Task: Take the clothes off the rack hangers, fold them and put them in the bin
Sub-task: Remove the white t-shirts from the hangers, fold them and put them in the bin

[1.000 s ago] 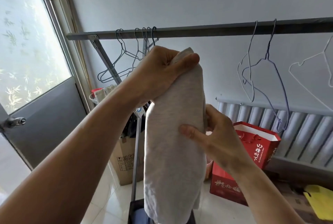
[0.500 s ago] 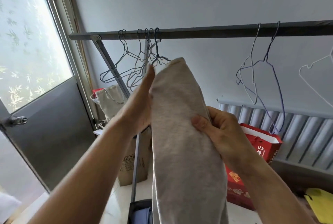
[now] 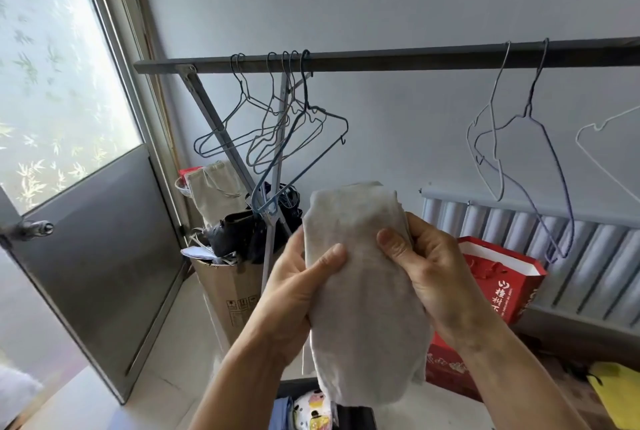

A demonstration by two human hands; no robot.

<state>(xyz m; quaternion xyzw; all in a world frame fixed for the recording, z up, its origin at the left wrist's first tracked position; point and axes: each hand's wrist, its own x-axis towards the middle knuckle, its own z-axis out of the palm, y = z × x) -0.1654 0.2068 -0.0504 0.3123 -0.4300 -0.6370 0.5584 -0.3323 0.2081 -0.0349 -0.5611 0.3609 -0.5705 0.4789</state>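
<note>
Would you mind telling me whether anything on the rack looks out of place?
Yes: two wire hangers on the right of the rail are bent out of shape, and one blue hanger on the left hangs steeply tilted.

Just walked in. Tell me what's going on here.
A person is folding a light grey garment, gripping it with both hands: the left hand on its left edge and the right hand on its right, thumbs on the front. It is held in the air in front of the clothes rack, where the wire hangers in view hang bare. Below the garment, a dark bin already holds some clothes, so this piece probably goes in next.
</note>
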